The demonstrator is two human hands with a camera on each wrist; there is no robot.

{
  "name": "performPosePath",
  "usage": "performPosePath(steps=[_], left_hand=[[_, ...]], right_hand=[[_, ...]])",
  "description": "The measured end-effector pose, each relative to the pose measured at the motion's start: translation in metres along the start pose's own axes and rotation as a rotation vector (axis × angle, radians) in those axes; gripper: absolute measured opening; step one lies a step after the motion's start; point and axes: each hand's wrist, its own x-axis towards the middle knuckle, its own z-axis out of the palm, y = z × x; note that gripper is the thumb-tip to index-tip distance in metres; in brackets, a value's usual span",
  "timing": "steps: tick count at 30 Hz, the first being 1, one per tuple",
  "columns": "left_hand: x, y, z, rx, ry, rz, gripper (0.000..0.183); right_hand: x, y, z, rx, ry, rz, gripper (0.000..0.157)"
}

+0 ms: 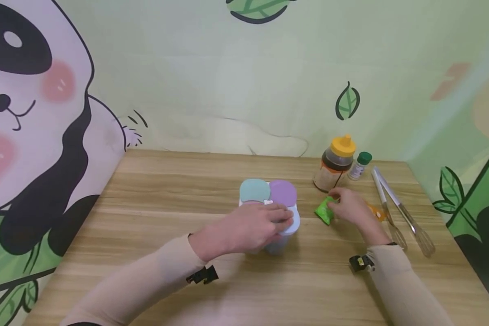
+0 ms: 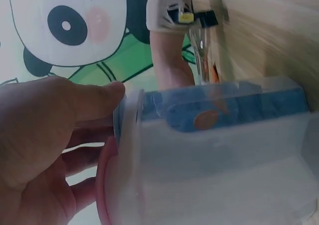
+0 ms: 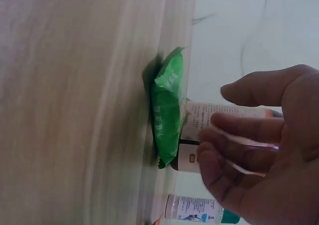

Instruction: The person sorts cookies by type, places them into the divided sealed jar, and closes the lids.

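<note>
My left hand (image 1: 254, 226) lies over a clear four-part container with coloured lids. Its teal lid (image 1: 254, 190) and purple lid (image 1: 283, 192) show at the back. In the left wrist view the thumb grips the edge of the blue lid (image 2: 119, 117), fingers across the top. Something blue with orange spots shows through the clear wall (image 2: 239, 155). Beside the container, my right hand (image 1: 346, 206) reaches to a small green packet (image 1: 325, 210) on the table. The right wrist view has its loosely bent fingers (image 3: 209, 167) apart from the packet, with nothing held.
Behind the packet stand a brown bottle (image 1: 333, 167) with a yellow nozzle cap and a small green-capped jar (image 1: 357, 167). To the right lie metal whisk-ended tongs (image 1: 407, 217). An orange item (image 1: 376, 212) is partly hidden by my right wrist. A printed wall (image 1: 212, 90) borders the wooden table (image 1: 167, 181).
</note>
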Motion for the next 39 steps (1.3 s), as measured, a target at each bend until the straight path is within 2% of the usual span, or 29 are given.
performPosePath(steps=[2, 13, 25, 29, 33, 35, 39], left_hand=[[-0.003, 0.003, 0.002, 0.002, 0.002, -0.013, 0.039], [-0.012, 0.009, 0.012, -0.206, -0.024, -0.073, 0.055], [-0.015, 0.008, 0.012, -0.25, -0.021, -0.07, 0.058], [-0.018, 0.006, 0.011, -0.289, 0.052, -0.053, 0.054], [-0.019, -0.001, 0.011, -0.342, 0.184, -0.07, 0.047], [-0.021, -0.006, 0.012, -0.38, 0.234, -0.116, 0.045], [-0.021, -0.016, 0.017, -0.466, 0.302, -0.273, 0.043]], right_hand=[[0.001, 0.001, 0.001, -0.022, -0.005, 0.015, 0.043], [0.0, 0.01, 0.001, -0.043, -0.031, 0.074, 0.055], [0.001, 0.014, 0.005, -0.022, -0.023, 0.059, 0.053], [0.002, 0.017, 0.007, -0.014, -0.026, 0.051, 0.054], [0.002, 0.016, 0.007, -0.009, -0.035, 0.061, 0.053], [0.002, 0.016, 0.007, -0.008, -0.046, 0.065, 0.052], [0.003, 0.015, 0.007, -0.022, -0.072, 0.068, 0.053]])
